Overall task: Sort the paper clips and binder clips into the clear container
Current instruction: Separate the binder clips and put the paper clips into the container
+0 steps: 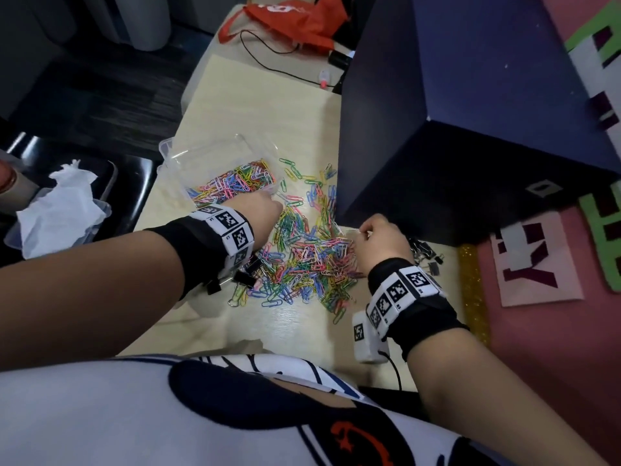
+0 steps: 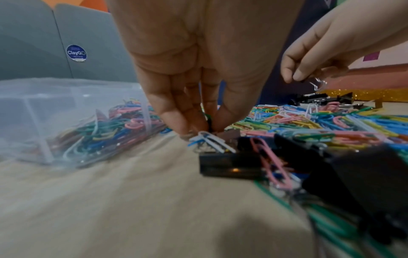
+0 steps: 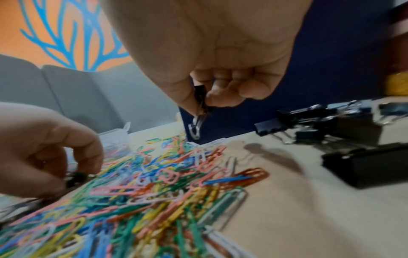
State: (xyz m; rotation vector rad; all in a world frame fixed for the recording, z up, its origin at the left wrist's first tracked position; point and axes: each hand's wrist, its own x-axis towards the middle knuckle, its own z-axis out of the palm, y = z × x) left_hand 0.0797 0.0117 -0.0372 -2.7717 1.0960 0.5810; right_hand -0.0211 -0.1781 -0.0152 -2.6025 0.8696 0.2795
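Note:
A clear container (image 1: 188, 163) (image 2: 44, 108) holding several coloured paper clips sits at the table's left. A loose pile of paper clips (image 1: 302, 257) (image 3: 154, 183) (image 2: 309, 120) lies to its right. My left hand (image 1: 272, 200) (image 2: 207, 129) reaches down beside the container's near corner, and its fingertips pinch a small dark clip at the pile's edge. My right hand (image 1: 361, 235) (image 3: 205, 103) (image 2: 295, 78) hovers over the pile's right side, pinching a small black binder clip (image 3: 199, 97) whose wire handle hangs down. Black binder clips lie under my left wrist (image 1: 248, 275) (image 2: 232, 162) and to the right (image 1: 426, 253) (image 3: 331, 118).
A tall dark blue box (image 1: 437, 129) stands right behind the pile. A plastic tray with crumpled tissue (image 1: 60, 203) sits off the table's left edge. An orange bag (image 1: 295, 21) and a black cable (image 1: 268, 58) lie at the far end.

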